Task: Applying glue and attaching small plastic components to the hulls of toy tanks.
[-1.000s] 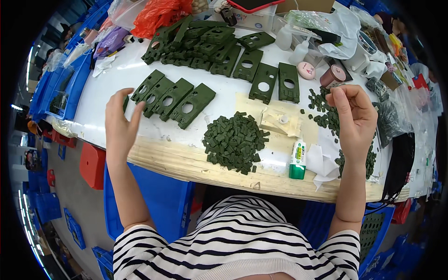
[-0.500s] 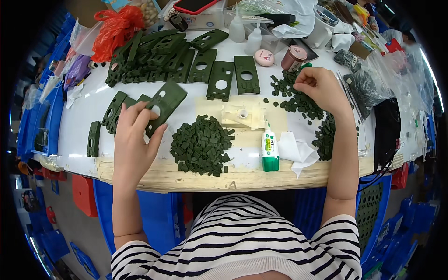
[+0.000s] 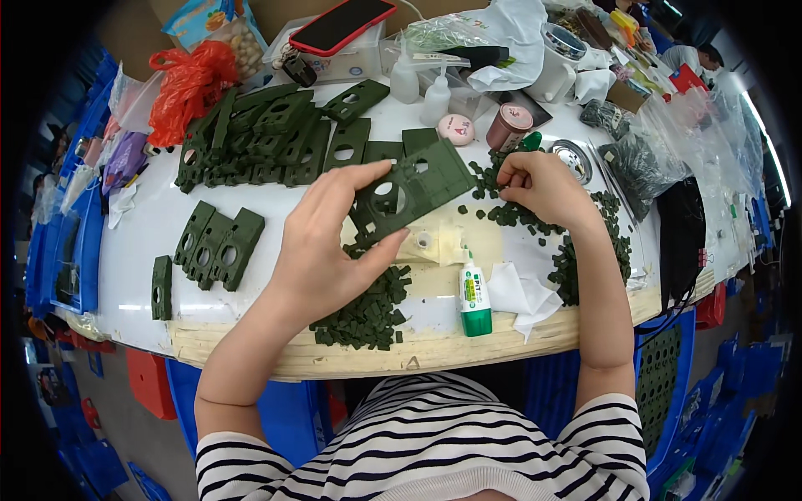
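Left hand, at the centre of the head view, holds a dark green plate with holes tilted between thumb and fingers, raised above the table. Right hand, right of centre, has its fingertips drawn together at the scattered small green pieces; whether they grip one I cannot tell. Below the left hand, partly hidden, lies a heap of green pieces. Right of that stands or lies a white-and-green bottle; stacked green plates fill the upper left.

A held green plate obstructs the middle; the white tabletop leaves passage at left.
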Motion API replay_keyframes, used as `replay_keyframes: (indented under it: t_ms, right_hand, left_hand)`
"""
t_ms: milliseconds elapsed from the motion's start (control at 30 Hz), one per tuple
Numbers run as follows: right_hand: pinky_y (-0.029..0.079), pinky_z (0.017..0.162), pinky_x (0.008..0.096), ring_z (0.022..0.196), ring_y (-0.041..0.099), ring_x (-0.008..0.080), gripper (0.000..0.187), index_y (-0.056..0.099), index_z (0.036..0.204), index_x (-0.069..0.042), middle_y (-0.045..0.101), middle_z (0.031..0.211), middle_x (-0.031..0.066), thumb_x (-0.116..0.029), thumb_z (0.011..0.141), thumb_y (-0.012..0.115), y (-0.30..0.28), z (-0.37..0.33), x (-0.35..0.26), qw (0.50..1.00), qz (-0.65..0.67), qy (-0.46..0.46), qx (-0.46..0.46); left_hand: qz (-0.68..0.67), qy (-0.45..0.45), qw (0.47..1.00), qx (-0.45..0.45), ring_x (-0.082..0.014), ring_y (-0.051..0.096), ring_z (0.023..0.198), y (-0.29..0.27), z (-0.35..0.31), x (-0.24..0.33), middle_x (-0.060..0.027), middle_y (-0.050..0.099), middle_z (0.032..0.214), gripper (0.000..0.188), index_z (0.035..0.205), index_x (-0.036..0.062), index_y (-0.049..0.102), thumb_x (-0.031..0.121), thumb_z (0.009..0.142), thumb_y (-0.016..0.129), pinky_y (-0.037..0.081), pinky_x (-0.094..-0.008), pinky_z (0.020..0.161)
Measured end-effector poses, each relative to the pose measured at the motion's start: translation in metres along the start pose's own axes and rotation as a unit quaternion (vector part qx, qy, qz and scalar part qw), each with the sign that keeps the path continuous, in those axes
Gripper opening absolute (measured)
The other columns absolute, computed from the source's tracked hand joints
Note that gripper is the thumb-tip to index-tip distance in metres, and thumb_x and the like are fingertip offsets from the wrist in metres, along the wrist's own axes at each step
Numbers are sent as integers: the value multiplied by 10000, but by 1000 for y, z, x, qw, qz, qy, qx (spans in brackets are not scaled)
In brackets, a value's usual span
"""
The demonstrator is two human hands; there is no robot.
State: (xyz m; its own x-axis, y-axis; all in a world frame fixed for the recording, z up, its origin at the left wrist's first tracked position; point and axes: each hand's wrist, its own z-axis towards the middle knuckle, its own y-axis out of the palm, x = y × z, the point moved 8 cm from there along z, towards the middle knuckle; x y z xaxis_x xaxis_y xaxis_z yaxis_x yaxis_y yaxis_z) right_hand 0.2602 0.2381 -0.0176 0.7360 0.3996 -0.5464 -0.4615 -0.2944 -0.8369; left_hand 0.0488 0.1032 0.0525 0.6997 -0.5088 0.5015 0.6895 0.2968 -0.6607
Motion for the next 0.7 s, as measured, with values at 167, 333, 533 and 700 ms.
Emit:
replay_keyframes:
  t_ms: [167,333,533,700]
  right_hand:
    - [481,602,301,614,606,183,117,650,800,16,637,665,100,-10,697,698,2,1,4,999,9,25,-28]
    - [484,595,275,616,586,134,96,632,806,36,624,671,73,8,730,683,3,-1,1,1000,-20,-5,-13]
    - [498,633,319,650,628,219,115,643,843,35,649,713,133,24,730,660,-4,-8,-12,999,20,-2,30]
    - [509,662,246,694,622,110,78,670,890,23,664,771,59,-1,819,646,-42,-33,-62,962,189,-120,158]
  left_hand:
    - [-51,16,998,-17,-227,596,890,9,-12,-3,-146,601,1020,571,1179,-22,544,2,645,743,476,-300,794]
    - [-91,6,996,-15,-231,584,891,9,-14,-2,-150,595,1026,579,1180,-22,541,-2,637,741,475,-304,790]
    - [-95,23,995,5,-245,581,890,9,-15,0,-146,596,1019,582,1164,-29,539,8,627,759,476,-319,789]
    - [-88,47,995,10,-270,583,875,11,-16,4,-158,597,999,570,1140,-23,544,27,622,779,479,-324,769]
